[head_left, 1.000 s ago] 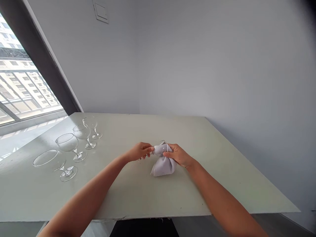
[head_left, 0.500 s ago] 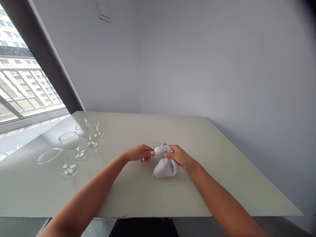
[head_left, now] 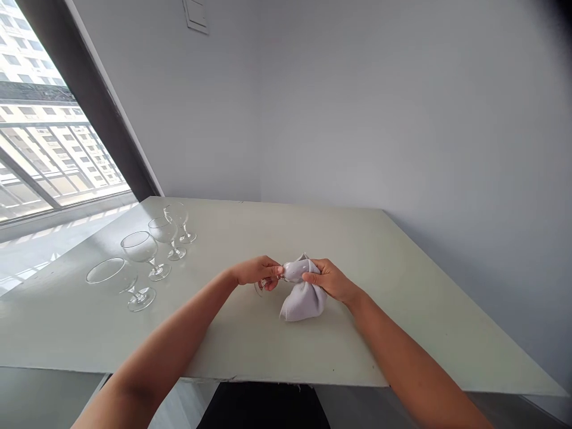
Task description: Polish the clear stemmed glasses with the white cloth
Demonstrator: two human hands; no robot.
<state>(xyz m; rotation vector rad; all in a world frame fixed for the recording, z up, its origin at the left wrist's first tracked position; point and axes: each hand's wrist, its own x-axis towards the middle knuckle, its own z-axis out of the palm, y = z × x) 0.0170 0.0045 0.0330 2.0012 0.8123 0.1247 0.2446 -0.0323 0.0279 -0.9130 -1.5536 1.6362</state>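
Observation:
A stemmed glass (head_left: 294, 271) lies on its side in the air over the table, its bowl to the right and its foot to the left. My left hand (head_left: 263, 273) is closed around the stem, with the foot showing just below the fingers. A pale lilac cloth (head_left: 304, 302) is stuffed into the bowl and wraps over its rim, and its loose end hangs down toward the tabletop. My right hand (head_left: 329, 279) grips the cloth at the bowl's mouth, thumb on the near side. The fingers behind the cloth are hidden.
Several clear stemmed glasses stand upright in a row at left, from the nearest glass (head_left: 142, 299) to the farthest glass (head_left: 187, 237). The pale table (head_left: 402, 345) meets grey walls behind. A window (head_left: 58, 149) is at left.
The view has shifted slightly, so the row of glasses sits a little further right. Both hands keep their hold; the glass and cloth have turned only slightly.

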